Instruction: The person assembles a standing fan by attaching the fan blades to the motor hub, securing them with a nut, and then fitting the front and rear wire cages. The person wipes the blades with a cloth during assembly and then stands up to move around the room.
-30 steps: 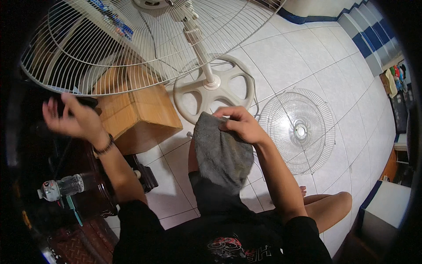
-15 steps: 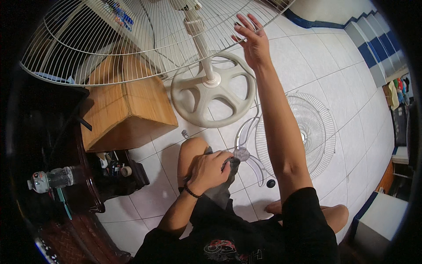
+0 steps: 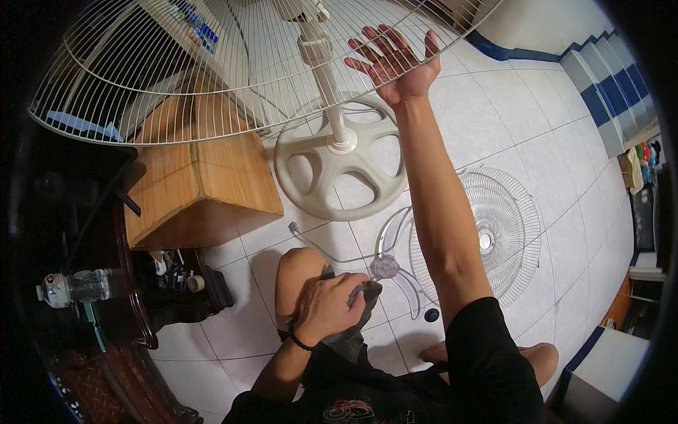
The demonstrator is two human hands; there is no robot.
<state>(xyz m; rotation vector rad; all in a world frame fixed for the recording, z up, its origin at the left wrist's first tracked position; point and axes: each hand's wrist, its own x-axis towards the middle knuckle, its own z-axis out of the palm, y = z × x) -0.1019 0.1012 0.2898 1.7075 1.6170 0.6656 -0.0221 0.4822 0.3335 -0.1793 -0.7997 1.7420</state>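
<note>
The wire guard [image 3: 233,106] of a pedestal fan spans the upper left. My right hand [image 3: 402,74] reaches up to its right edge, fingers spread and palm showing. Thin wires cross in front of those fingers; whether they touch is hard to tell. By my bent knee, my left hand [image 3: 330,307] is closed on a dark grey cloth [image 3: 371,291]. Below the guard stand the fan's cream pole [image 3: 330,92] and round spoked base [image 3: 318,194]. A clear fan blade [image 3: 385,267] lies on the floor, and a second wire guard [image 3: 512,247] lies beside it, partly behind my right arm.
A small black round cap [image 3: 431,315] sits near the blade. A cord with a plug [image 3: 294,227] crosses the tiles. To the left are a wood-grain box [image 3: 205,184], dark furniture and a plastic bottle [image 3: 74,288]. Blue-and-white steps [image 3: 607,88] rise at the far right.
My right hand has turned so its palm shows, with the fingers spread wider behind the wires. My left hand keeps its hold on the cloth. The whole view has shifted slightly.
</note>
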